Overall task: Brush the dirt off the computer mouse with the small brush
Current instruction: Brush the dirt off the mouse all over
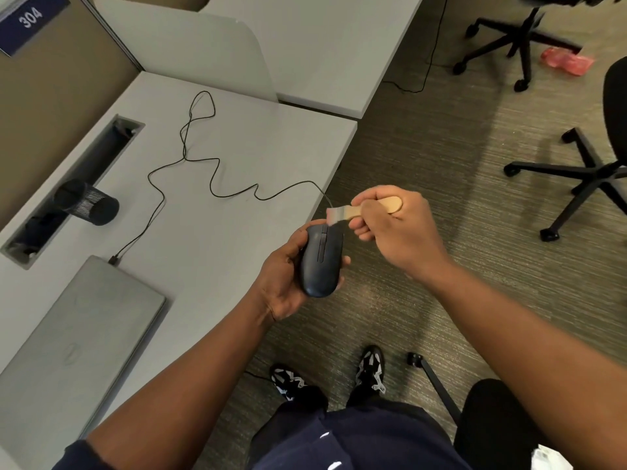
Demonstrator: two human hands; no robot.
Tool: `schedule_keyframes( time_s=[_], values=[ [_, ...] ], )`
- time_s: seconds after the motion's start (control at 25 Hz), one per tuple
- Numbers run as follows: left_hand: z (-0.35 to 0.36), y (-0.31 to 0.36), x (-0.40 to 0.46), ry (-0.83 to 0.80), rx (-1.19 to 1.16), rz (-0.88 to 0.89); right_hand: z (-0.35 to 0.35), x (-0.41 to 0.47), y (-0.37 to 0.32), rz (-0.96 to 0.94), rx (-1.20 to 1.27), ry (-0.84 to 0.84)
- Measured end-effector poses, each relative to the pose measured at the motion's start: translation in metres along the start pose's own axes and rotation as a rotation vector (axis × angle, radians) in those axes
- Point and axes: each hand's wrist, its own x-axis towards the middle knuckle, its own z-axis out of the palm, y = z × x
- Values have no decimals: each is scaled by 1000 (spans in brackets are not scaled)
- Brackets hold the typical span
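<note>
- The computer mouse (321, 261) lies dark and top side up in my left hand (288, 276), held out just past the desk's front edge, above the carpet.
- My left hand cradles it from below, thumb along its left side, fingertips showing past its right side.
- My right hand (395, 228) grips the small brush (359, 210) by its pale wooden handle, fingers curled round it, the handle's rounded end showing above my knuckles.
- The bristles point left and down at the front end of the mouse, by the scroll wheel; they are blurred, so I cannot tell whether they touch it.
- The mouse's thin black cable (203, 164) runs from its front end in loose loops across the grey desk (237, 232) to a plug at the closed grey laptop (78, 334).
- A black mesh pen cup (89, 203) lies tipped on the desk beside the cable slot.
- Office chairs (576, 174) stand on the carpet to my right.
</note>
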Motion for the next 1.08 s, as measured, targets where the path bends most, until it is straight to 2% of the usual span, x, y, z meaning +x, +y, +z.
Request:
schedule_keyframes(
  time_s=[0.08,0.2,0.4,0.48,0.6,0.76,0.84,1.0,1.08],
  values=[
    [0,0,2,3,11,19,3,-4,3,30,-22,-57],
    [-2,0,3,106,14,41,7,-17,2,83,-12,-186],
    [-2,0,0,-11,16,21,1,0,-2,15,29,-6],
    [-3,2,1,-5,27,30,3,-4,1,31,-9,-47],
    [-5,3,1,88,51,42,7,-18,3,72,-20,-164],
    [-6,3,-1,47,44,24,5,-5,0,4,32,-15],
    [-4,2,0,52,56,46,6,-2,0,-13,11,6],
    [-4,6,-2,162,97,96,13,-22,7,61,-25,-192],
    [-5,5,-3,182,101,103,11,-23,8,53,31,-210]
  ],
)
